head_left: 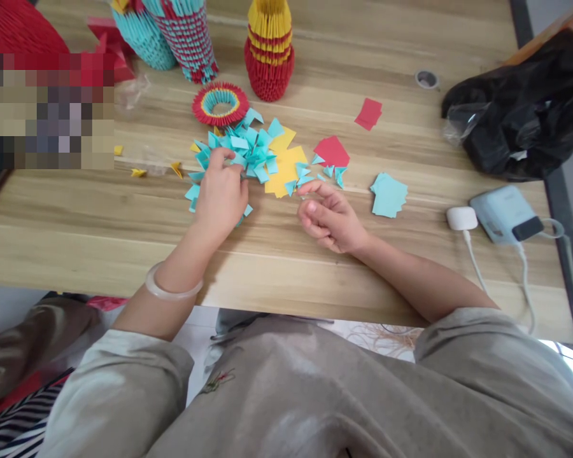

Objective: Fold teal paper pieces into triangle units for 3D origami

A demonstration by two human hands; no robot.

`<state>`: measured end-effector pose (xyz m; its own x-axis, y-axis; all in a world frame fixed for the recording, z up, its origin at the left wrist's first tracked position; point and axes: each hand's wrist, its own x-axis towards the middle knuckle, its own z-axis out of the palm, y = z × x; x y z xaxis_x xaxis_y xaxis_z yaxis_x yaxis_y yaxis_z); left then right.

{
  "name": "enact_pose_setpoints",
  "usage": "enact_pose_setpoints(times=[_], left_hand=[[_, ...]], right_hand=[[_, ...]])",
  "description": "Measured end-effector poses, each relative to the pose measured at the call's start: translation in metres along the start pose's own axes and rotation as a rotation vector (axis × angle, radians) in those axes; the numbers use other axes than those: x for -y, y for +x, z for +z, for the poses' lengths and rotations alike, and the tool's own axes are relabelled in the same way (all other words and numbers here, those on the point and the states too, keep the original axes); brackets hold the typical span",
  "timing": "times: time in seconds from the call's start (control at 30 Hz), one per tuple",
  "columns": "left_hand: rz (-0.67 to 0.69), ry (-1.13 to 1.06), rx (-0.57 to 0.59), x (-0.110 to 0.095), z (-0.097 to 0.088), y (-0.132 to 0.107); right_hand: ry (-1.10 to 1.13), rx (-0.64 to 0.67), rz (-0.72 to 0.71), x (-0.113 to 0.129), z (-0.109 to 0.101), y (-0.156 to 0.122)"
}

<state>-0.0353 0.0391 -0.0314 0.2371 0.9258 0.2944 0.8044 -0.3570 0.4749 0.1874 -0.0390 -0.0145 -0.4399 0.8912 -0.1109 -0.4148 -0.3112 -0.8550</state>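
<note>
My left hand (221,193) rests on a heap of folded turquoise paper pieces (248,149), fingers curled and pinching into the pile; what it grips is hidden under the hand. My right hand (328,214) lies palm up on the wooden table (100,222) just right of the heap, fingers loosely curled, with nothing visible in them. Yellow paper squares (286,166) and a red square (333,151) lie between and beyond the hands. A stack of turquoise squares (389,194) sits to the right.
A red and turquoise paper ring (220,104) and tall folded-paper vases (269,48) stand at the back. A black plastic bag (520,108), a small blue device (506,213) and a white plug (461,218) with cables lie at right. Another red square (368,113) lies further back.
</note>
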Motion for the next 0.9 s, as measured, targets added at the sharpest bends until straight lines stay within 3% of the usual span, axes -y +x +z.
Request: enact_pose_setpoints(times=[0.1,0.23,0.43,0.5,0.6,0.67,0.73,0.9], left_hand=[[0.006,-0.024,-0.064,0.004,0.003,0.000],[0.077,-0.063,-0.179,0.004,0.001,0.002],[0.322,-0.186,-0.297,-0.021,-0.008,-0.007],[0.454,-0.270,-0.276,-0.035,-0.009,-0.013],[0.666,-0.445,-0.154,-0.052,-0.005,-0.022],[0.724,-0.533,-0.070,-0.058,-0.002,-0.027],[0.667,-0.576,-0.035,-0.061,0.000,-0.030],[0.218,-0.697,0.011,-0.059,-0.001,-0.031]], right_hand=[[-0.037,-0.007,0.039,-0.003,-0.001,0.003],[-0.008,-0.137,0.073,-0.004,0.000,0.011],[0.064,-0.249,0.050,-0.004,-0.002,0.016],[0.072,-0.250,0.038,-0.007,-0.003,0.016],[0.094,-0.200,-0.028,-0.011,-0.005,0.016],[0.087,-0.189,-0.085,-0.013,-0.005,0.016],[0.065,-0.190,-0.120,-0.014,-0.004,0.015],[-0.031,-0.147,-0.160,-0.017,-0.007,0.015]])
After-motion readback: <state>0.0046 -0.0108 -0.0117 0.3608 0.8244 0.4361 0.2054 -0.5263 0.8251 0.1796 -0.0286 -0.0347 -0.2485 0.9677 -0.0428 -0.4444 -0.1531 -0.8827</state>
